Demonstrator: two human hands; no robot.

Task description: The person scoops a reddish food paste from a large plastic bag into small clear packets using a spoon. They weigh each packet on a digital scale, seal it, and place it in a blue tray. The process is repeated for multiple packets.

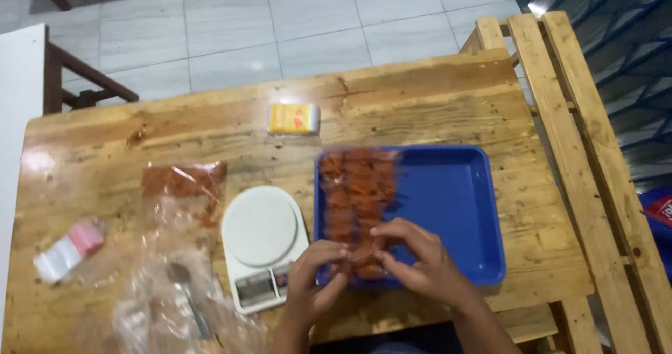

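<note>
So we've got both hands pinching the near end of a clear bag of orange-red pieces (357, 200), and the bag stretches away from the grip across the left part of the blue tray (455, 200). We're guessing the tray is under it to catch anything that falls out. Our left hand (315, 277) has its fingers curled onto the bag's near corner, our right hand (413, 259) has thumb and fingers closed on the plastic right beside it, fingertips of the two nearly touching. The bag is blurry, so we can't tell whether it's sealed.

Just left of the grip sits a white kitchen scale (262, 242), close enough to reach easily. Further left there's loose crumpled plastic (175, 305) with a spoon (185, 284) in it, and a small yellow packet (294, 118) lies well beyond the tray.
</note>
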